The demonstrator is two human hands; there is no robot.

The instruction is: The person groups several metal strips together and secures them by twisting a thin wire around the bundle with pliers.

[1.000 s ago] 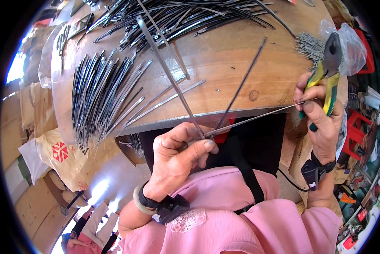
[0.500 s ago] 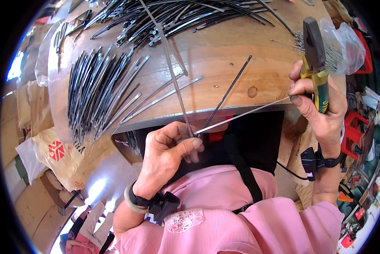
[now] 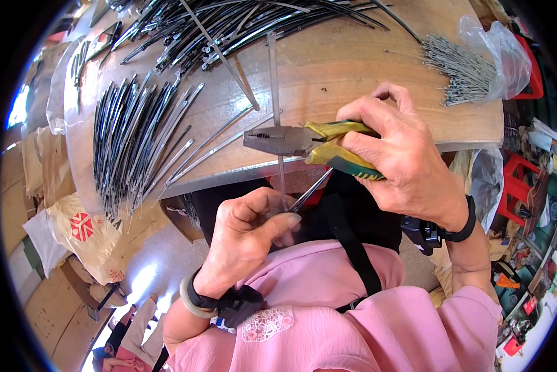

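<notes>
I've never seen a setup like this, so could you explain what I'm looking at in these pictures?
There's no robot: a person's bare left hand and right hand are seen from above by a head-worn fisheye camera, which bends straight edges. The left hand pinches thin metal strips. The right hand holds pliers with yellow and green handles in front of one strip; I can't tell whether they grip it. On the wooden table lie a pile of dark strips, a fanned bundle of strips and grey wires next to a clear plastic bag.
</notes>
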